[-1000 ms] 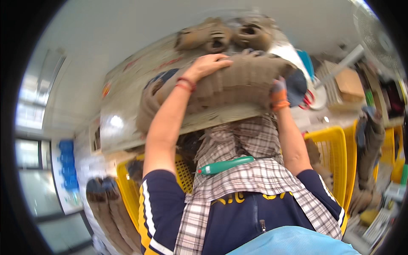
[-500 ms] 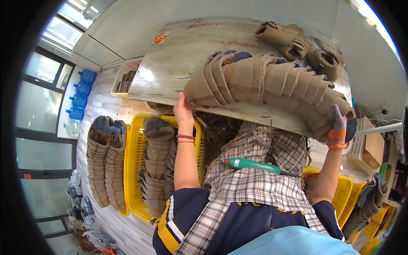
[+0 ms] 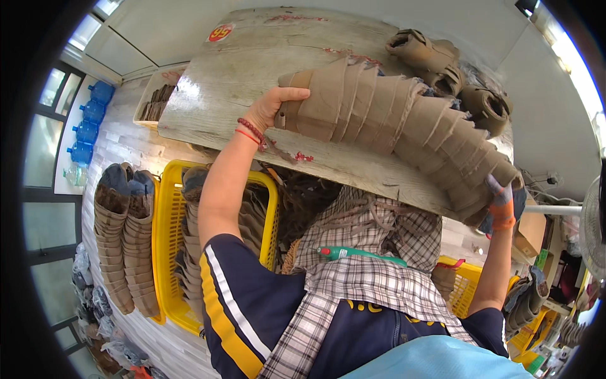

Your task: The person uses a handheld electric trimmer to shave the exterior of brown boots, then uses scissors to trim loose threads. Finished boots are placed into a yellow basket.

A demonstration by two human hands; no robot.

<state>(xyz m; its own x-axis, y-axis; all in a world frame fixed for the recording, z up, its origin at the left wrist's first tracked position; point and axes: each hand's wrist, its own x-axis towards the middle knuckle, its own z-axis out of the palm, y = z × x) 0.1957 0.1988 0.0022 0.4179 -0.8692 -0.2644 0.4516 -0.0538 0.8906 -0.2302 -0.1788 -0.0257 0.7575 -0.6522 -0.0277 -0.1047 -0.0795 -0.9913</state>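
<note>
A long curved stack of nested brown shoe uppers (image 3: 385, 114), with ragged fleecy edges and dark blue lining, lies along the front of the wood-grain table (image 3: 246, 76). My bare left hand (image 3: 271, 106) grips its left end, thumb on top and fingers underneath. At the opposite end, my right hand (image 3: 502, 205), in a grey and orange glove, is closed around the last uppers, which overhang the table's right edge. Part of its fingers is hidden. A green tool (image 3: 360, 254) with a red end rests across my plaid apron (image 3: 353, 284).
Several brown shoes (image 3: 429, 57) sit at the table's back right. A yellow basket (image 3: 165, 234) of stacked uppers stands at left, beside two tall upper stacks (image 3: 113, 240). Another yellow basket (image 3: 464, 284) is at right, near a white fan (image 3: 593, 221). Blue water bottles (image 3: 93, 112) line the wall.
My left hand has moved from the table's edge up onto the stack's left end and closed on it. That end has turned and shifted farther back. The right hand stays at its end.
</note>
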